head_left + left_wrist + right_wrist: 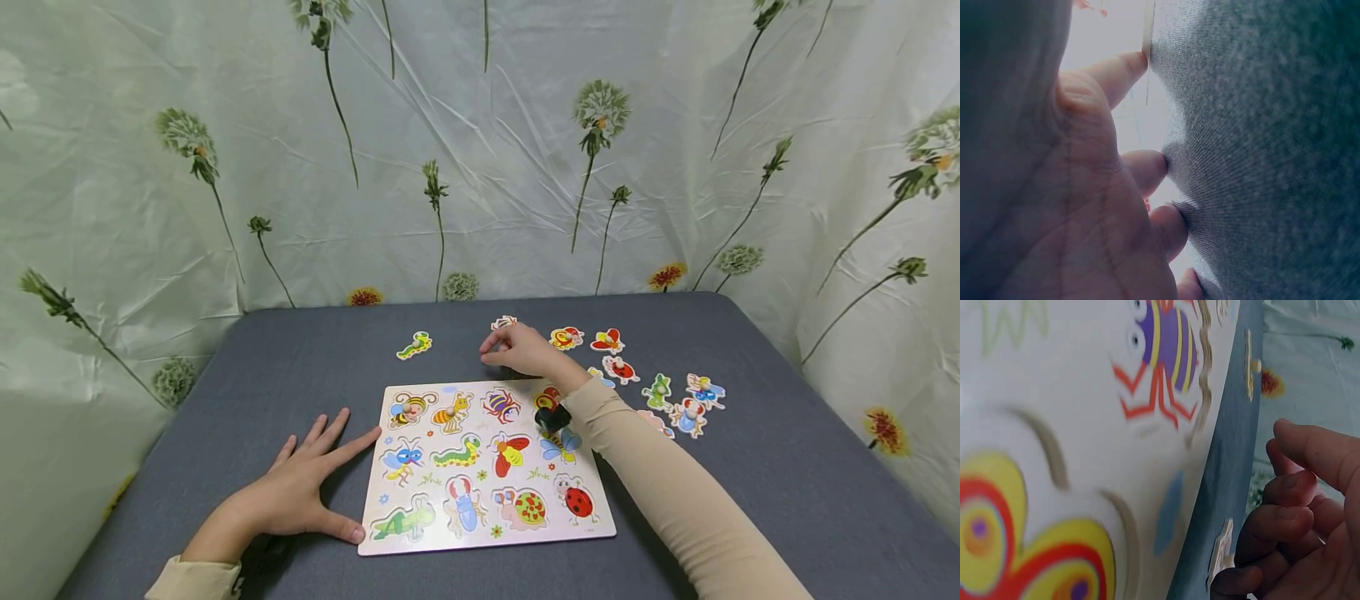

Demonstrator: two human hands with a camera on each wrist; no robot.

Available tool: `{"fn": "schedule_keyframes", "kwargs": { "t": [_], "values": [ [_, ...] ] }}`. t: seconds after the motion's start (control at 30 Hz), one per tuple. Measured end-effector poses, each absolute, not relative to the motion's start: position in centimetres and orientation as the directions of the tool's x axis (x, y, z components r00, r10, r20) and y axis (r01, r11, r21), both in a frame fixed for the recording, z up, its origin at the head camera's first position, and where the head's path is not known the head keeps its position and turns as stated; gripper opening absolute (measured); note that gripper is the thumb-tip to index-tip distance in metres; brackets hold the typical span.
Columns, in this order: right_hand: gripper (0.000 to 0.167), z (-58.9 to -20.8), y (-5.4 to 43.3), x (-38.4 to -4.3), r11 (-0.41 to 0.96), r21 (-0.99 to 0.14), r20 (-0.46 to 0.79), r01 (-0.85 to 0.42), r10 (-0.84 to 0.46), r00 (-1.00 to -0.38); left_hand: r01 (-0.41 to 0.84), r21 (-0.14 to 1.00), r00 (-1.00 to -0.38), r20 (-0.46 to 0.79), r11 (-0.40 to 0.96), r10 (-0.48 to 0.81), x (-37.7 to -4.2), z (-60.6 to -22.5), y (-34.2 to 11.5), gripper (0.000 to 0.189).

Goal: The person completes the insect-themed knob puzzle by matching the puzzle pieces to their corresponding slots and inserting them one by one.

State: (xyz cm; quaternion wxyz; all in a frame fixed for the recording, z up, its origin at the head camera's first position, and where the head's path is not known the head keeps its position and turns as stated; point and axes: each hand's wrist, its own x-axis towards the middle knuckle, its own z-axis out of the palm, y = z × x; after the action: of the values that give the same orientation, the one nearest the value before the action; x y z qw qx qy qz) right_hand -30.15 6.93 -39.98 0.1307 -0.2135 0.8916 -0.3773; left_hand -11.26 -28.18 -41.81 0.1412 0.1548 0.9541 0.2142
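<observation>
I'm watching puzzle board (486, 492) lying between side edges of worktop (330, 358); left hand (300, 487) spreading wide, touching it; right hand (522, 348) hovering, loosely bent, near puzzle piece (501, 321) toward far edge; both gripping nothing visible.

Lying on the dark grey surface (787, 492): an insect puzzle board (483, 496); beyond it, a caterpillar piece (415, 345) and partly hidden spider piece (504, 321); rightward, scattered, a ladybug piece (620, 369), grasshopper piece (657, 392) and more.
</observation>
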Motion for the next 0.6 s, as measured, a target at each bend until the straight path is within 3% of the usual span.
{"fn": "schedule_keyframes", "kwargs": {
  "t": [0.6],
  "values": [
    [0.028,-40.1,8.8,-32.8,0.668,-0.720,-0.039,-0.188,-0.309,-0.950,0.232,0.467,-0.909,-0.209,0.854,0.361,-11.2,-41.6,-28.1,0.129]
  ]
}}
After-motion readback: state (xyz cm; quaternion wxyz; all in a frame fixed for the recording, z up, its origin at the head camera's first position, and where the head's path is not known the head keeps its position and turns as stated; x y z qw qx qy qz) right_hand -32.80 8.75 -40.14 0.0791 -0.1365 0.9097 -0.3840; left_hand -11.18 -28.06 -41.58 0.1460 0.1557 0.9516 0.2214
